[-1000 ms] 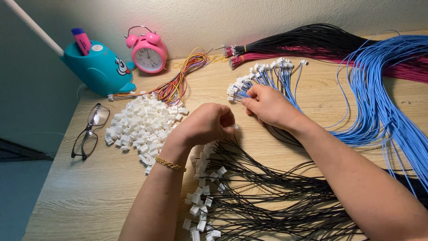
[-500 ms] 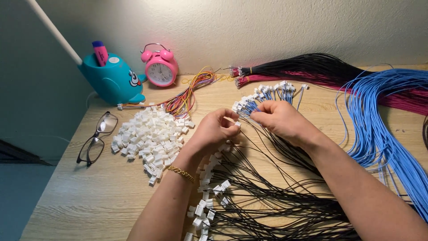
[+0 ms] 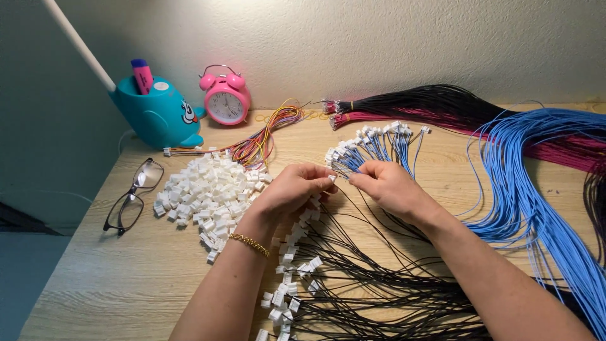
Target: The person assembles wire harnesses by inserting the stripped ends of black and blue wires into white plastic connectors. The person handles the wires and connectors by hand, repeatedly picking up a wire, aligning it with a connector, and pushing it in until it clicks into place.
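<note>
My left hand (image 3: 293,187) and my right hand (image 3: 386,184) meet fingertip to fingertip over the wooden desk (image 3: 95,284). The left hand pinches a small white connector (image 3: 331,179). The right hand pinches the end of a thin wire pointing at that connector; I cannot tell which colour it is. Under both hands lies a spread of black wires (image 3: 372,284) ending in white connectors. Just beyond the fingers lies a bunch of blue wires with white connectors (image 3: 372,142). A heap of loose white connectors (image 3: 205,189) sits left of the left hand.
At the back left stand a teal whale-shaped pen holder (image 3: 154,113) and a pink alarm clock (image 3: 225,98). Black glasses (image 3: 132,196) lie at the left edge. Multicoloured wires (image 3: 262,142), black and magenta wire bundles (image 3: 435,104) and long blue wires (image 3: 530,183) cover the back and right.
The view has shifted down and left. Both hands rose slightly off the desk and drew together, fingertips now touching at the small connector.
</note>
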